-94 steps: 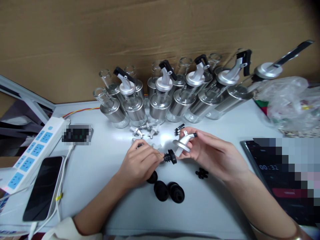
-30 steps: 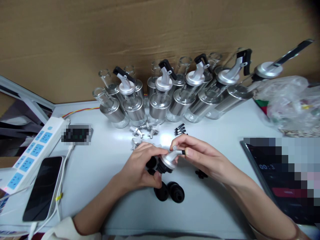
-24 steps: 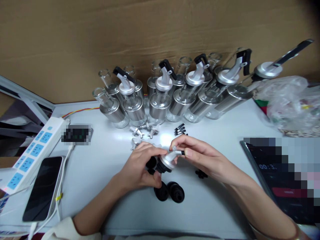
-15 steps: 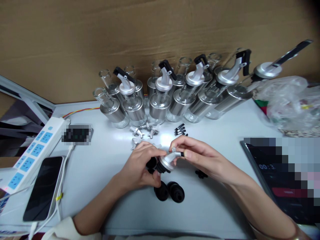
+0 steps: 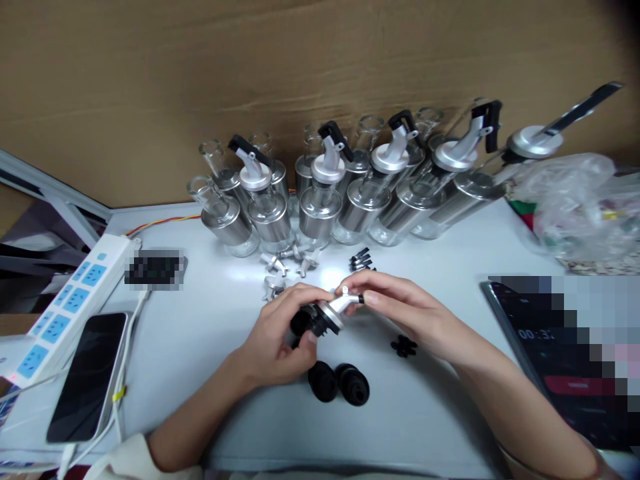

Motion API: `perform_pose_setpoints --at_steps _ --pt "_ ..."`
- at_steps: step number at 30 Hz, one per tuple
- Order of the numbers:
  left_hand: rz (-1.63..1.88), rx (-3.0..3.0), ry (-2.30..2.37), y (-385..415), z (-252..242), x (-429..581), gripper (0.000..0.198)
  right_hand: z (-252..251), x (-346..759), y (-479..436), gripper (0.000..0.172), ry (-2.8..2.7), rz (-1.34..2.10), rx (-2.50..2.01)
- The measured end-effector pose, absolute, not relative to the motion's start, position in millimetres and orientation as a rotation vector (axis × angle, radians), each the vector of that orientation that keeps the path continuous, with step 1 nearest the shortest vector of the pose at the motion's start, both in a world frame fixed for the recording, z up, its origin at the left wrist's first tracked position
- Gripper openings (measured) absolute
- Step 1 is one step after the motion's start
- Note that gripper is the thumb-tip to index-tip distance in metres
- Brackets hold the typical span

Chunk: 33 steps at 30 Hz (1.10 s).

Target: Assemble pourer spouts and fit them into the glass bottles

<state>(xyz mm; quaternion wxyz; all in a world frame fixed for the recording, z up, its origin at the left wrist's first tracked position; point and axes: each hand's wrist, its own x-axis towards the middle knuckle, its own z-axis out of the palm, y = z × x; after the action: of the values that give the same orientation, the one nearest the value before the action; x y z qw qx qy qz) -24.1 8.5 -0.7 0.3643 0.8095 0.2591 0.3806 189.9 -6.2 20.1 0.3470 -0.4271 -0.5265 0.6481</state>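
The silver spout (image 5: pixel 346 301), which is three seconds ago apart from the black stopper (image 5: pixel 320 325), now sits against it, and the left hand (image 5: pixel 277 341) has turned from showing its back above the small parts to pinching the stopper between thumb and fingers. Compared with half a second ago, the joined piece is a little higher and lies more on its side, so the stopper's ribs show more clearly. The left thumb has also risen, uncovering more of the black cap (image 5: pixel 323 383), and the right hand (image 5: pixel 419 310) hides less of the black cluster (image 5: pixel 403 346).
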Motion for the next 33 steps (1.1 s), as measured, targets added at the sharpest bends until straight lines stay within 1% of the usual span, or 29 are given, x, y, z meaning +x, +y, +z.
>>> perform_pose_setpoints --at_steps 5,7,11,15,18,22,30,33 --pt "0.968 2.071 0.741 11 3 -25 0.031 15 183 -7 0.015 -1.532 1.336 -1.326" --pt "0.923 2.088 0.777 11 2 -24 0.032 15 179 -8 0.013 -1.599 1.331 -1.290" --pt "0.872 2.096 0.823 10 0 -22 0.032 19 174 -12 0.020 -1.673 1.363 -1.209" --pt "0.888 2.147 0.865 9 3 -21 0.029 21 173 -13 0.020 -1.645 1.355 -1.206" --pt "0.894 2.223 0.898 10 5 -21 0.024 20 173 -13 0.021 -1.611 1.329 -1.190" --pt "0.851 2.234 0.902 10 5 -21 0.010 19 171 -13 0.023 -1.618 1.299 -1.172" --pt "0.738 2.302 0.962 10 7 -22 0.014 13 170 -16 0.030 -1.714 1.189 -1.224" --pt "0.708 2.320 0.997 9 8 -21 0.014 14 170 -15 0.029 -1.760 1.146 -1.223"
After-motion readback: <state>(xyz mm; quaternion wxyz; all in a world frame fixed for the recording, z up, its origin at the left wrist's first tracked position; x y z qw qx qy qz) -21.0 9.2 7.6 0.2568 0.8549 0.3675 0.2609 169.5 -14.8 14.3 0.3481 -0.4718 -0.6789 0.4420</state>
